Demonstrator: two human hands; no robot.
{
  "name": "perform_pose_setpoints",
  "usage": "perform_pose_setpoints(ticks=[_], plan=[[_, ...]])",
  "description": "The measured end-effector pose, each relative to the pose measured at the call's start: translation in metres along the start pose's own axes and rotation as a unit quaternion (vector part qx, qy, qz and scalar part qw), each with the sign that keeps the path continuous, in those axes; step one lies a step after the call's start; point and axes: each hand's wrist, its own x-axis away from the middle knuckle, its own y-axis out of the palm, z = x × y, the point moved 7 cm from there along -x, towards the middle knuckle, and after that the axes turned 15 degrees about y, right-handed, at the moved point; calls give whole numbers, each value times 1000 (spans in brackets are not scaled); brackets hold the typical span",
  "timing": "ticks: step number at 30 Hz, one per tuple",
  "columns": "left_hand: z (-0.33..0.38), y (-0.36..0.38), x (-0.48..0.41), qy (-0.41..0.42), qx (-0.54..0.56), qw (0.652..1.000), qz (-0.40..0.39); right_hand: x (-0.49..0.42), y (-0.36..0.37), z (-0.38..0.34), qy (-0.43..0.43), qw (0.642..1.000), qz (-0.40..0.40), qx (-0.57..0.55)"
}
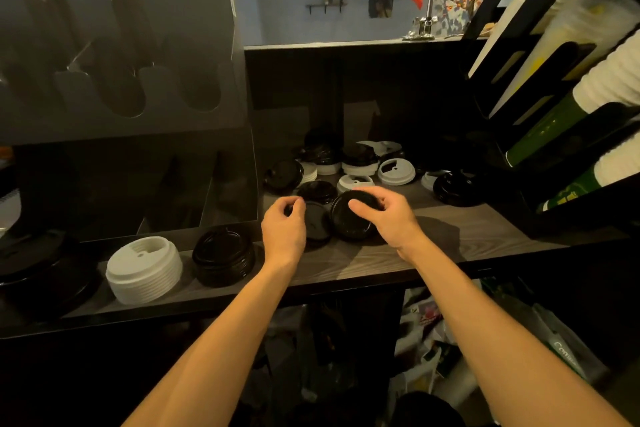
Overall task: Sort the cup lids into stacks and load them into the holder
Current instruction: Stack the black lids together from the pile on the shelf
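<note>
Wood counter (pixel 450 236), right of holder (pixel 138 107): right hand (pixel 389 220) grips tilted black lid (pixel 346 218). Left hand (pixel 284 229) curled at flat lid (pixel 317 224), grip unclear. Loose lids (pixel 394 172) further right; white stack (pixel 143 269) and black stack (pixel 223 256) in front of holder.

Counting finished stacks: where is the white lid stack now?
Head view, lower left: the white lid stack stands on the counter, beside a black lid stack, left of the left hand.

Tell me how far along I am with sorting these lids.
Done: a white stack and a black stack stand on the shelf. In hand: the right hand grips a tilted black lid; the left hand pinches a flat black lid. Left: loose lids behind, and the holder slots look empty.
</note>
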Motion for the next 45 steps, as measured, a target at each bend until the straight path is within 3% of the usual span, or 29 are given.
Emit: perform_pose_setpoints(ticks=[4,7,9,13,16,18,23,27,30,33,37,40,42,45], plan=[[0,2,-3,36,-157,987,-29,-4,17,1,-16,978,-24,207],[13,5,-5,125,-246,960,-37,-7,19,-4,-25,986,-35,163],[17,10,-5,152,-183,970,-54,-8,24,-14,-49,990,-54,123],[17,18,-1,93,12,990,-102,-25,43,-30,-65,987,-83,123],[22,12,0,105,13,992,-64,-42,52,-36,-42,996,-41,74],[24,8,1,108,12,993,-43,-56,53,-36,-37,988,9,148],[21,4,0,66,28,997,-15,-64,68,-22,7,908,-91,408],[17,6,-2,49,25,998,-1,-69,62,-26,-36,819,-18,572],[21,9,-10,56,32,998,-6,-67,62,-21,-50,788,6,614],[28,12,-29,46,54,997,18,-64,55,-23,-64,802,31,593],[21,21,-36,23,82,995,52,-60,36,-31,-68,880,144,447],[17,23,-38,52,108,991,61,-62,22,-33,-74,923,211,314],[19,25,-39,66,95,992,46,-63,20,-36,-100,950,187,229],[21,28,-41,68,79,994,31,-59,39,-38,-127,974,70,174]])
